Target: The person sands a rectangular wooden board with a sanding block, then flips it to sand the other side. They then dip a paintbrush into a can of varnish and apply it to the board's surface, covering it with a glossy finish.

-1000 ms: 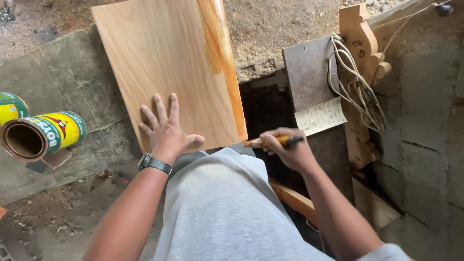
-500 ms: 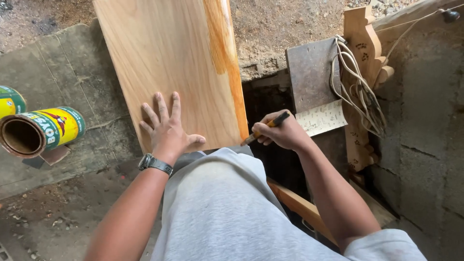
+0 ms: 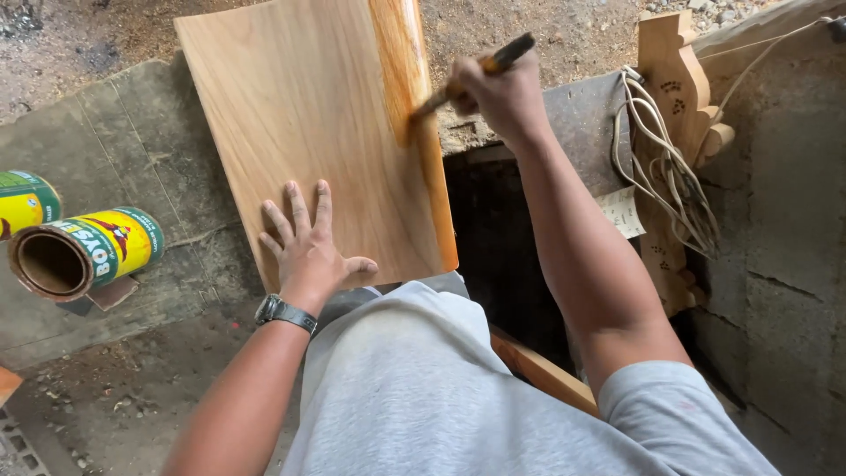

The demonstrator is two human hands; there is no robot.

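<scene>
Two hands share the work here. Our left hand point(image 3: 310, 242) lies flat and open, fingers spread, pressed on the lower part of the pale wooden board point(image 3: 300, 115), a dark wristwatch point(image 3: 285, 312) on the wrist. Our right hand point(image 3: 500, 92) is closed around the handle of a brush point(image 3: 471, 78), whose bristle end touches the board's right edge, where a darker, glossy orange strip point(image 3: 414, 106) runs down the length of the wood. The board itself rests tilted over the grey-clad knee point(image 3: 414, 370), its far end lying toward the gravelly ground.

To our left, on a concrete slab point(image 3: 115, 141), an open yellow-and-green can point(image 3: 84, 253) lies on its side, with a second can point(image 3: 25, 201) just beside it at the frame edge. To our right, a carved wooden piece point(image 3: 674, 97) stands against the concrete wall, with a bundle of pale cord point(image 3: 665, 167) hanging over it. A dark gap point(image 3: 493, 256) opens below our right arm.
</scene>
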